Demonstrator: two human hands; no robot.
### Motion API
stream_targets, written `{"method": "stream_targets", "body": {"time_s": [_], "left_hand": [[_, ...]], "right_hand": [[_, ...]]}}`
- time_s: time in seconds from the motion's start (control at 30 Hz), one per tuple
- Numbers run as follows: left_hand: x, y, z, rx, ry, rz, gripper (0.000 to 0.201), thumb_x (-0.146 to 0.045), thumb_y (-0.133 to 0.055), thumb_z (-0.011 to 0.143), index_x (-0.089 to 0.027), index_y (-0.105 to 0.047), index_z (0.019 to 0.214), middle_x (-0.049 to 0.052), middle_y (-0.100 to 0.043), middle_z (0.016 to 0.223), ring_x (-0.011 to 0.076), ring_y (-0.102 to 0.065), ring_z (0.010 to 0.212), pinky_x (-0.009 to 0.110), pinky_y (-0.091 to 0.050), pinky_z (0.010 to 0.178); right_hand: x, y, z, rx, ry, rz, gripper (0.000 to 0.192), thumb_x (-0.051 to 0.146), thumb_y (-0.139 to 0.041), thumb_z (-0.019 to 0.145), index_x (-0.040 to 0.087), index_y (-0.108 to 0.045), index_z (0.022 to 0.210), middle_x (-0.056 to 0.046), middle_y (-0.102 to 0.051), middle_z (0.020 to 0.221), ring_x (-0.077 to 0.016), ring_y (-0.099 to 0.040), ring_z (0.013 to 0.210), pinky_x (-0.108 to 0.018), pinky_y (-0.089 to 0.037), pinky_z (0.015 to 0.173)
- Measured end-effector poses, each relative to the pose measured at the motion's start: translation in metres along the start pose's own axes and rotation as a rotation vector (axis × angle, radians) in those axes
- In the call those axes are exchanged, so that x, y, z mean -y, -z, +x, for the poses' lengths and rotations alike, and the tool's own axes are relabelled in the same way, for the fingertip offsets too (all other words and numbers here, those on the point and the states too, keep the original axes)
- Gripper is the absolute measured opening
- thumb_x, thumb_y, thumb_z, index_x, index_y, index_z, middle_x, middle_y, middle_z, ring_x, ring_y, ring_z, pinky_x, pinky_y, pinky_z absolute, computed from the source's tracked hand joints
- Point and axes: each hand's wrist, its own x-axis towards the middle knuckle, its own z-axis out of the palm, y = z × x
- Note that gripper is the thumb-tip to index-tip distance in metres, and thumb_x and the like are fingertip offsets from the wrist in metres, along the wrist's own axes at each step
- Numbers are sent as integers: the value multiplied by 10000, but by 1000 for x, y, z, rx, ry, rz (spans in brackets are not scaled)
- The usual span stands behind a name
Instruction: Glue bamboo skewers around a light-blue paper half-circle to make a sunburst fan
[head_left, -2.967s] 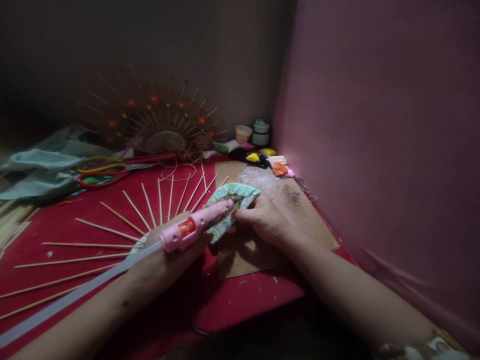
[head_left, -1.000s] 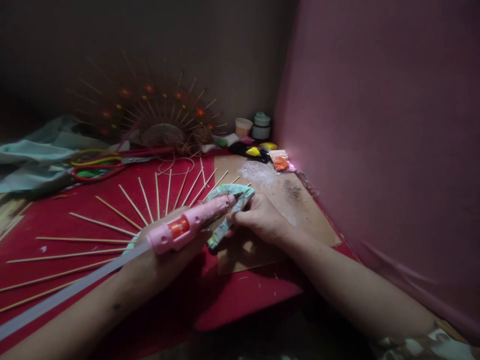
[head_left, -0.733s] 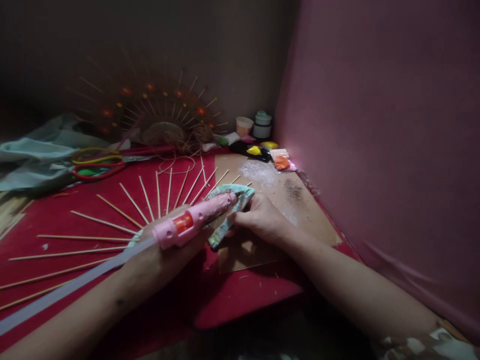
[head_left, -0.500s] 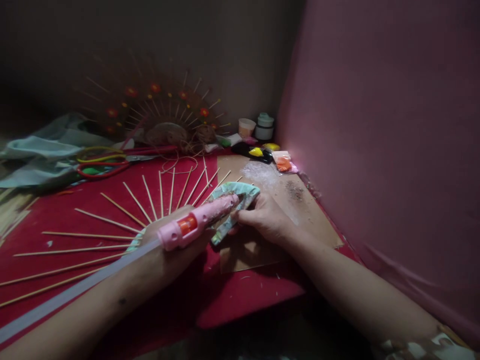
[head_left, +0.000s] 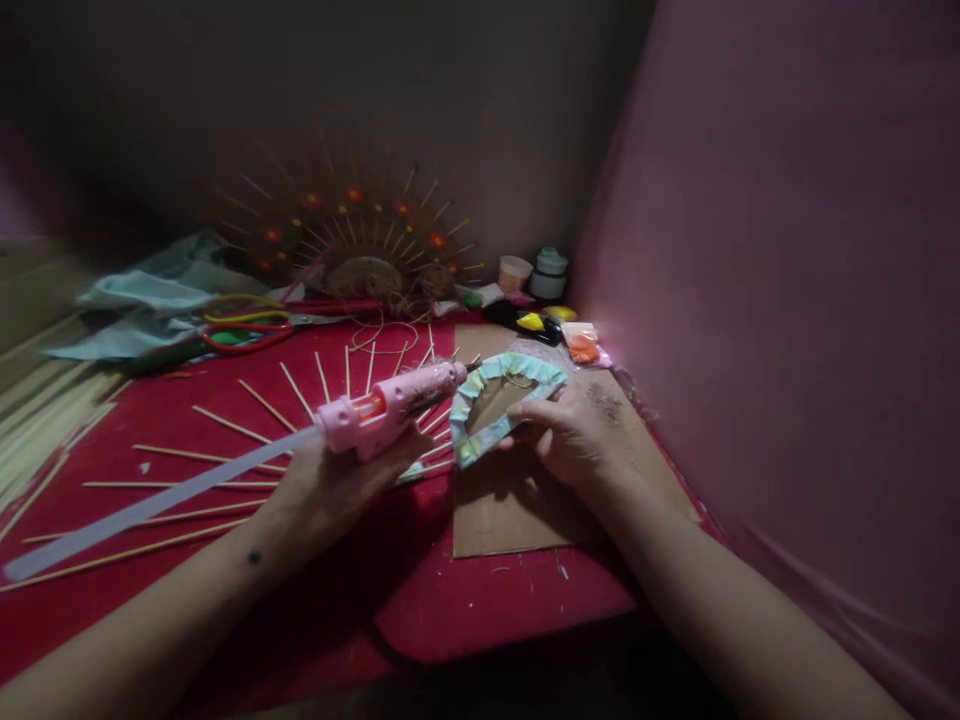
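Note:
My left hand (head_left: 341,490) is wrapped round a pink hot glue gun (head_left: 386,408), with a long translucent glue stick (head_left: 165,505) trailing from its back end. The nozzle points right, close to the left edge of a half-round frame (head_left: 480,385) covered in pale green-blue patterned cloth. Whether the nozzle touches the cloth I cannot tell. My right hand (head_left: 566,435) pinches this frame by its straight side, above a brown cardboard sheet (head_left: 510,520). Beneath my left hand, thin wooden sticks (head_left: 225,425) fan out on the red tabletop; their inner ends are partly hidden.
Scissors with red and yellow handles (head_left: 247,335) lie by light-blue cloth (head_left: 150,290) at the back left. A flower-decorated stick fan (head_left: 356,225) stands behind twine (head_left: 386,335). A cup (head_left: 514,272), a lidded jar (head_left: 549,275) and small coloured packets (head_left: 581,345) sit at the back right.
My right hand has turned the cloth-covered frame so its half-round opening faces up. The glue gun's nozzle has withdrawn from inside the frame to its left edge. The whole view has shifted slightly.

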Motion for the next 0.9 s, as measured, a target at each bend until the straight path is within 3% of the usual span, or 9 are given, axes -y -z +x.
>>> {"method": "stream_targets", "body": {"time_s": [0.33, 0.63, 0.9], "left_hand": [[12, 0, -1, 105, -75, -112, 455, -417, -590, 918, -320, -578, 1362, -25, -557, 1446, 275, -475, 1370, 345, -367, 1183], [11, -1, -7, 116, -159, 17, 478, -450, -593, 915, -349, -558, 1381, -44, -591, 1407, 270, -575, 1277, 348, -449, 1122], [20, -5, -10, 121, -75, 45, 518, -473, -634, 872, -300, -590, 1359, 13, -644, 1346, 275, -635, 1197, 346, -519, 1046]], "right_hand": [[-6, 8, 7, -12, 29, -69, 290, 163, -705, 619, 168, -673, 907, -41, -711, 779, -153, -630, 591, -275, -530, 517], [3, -10, -7, 90, -10, -231, 277, 167, -664, 620, 171, -669, 897, 13, -688, 656, -127, -581, 486, -231, -497, 413], [-9, -9, -8, 197, -20, -254, 251, 176, -669, 641, 167, -686, 892, 20, -710, 702, -102, -602, 487, -195, -518, 423]]}}
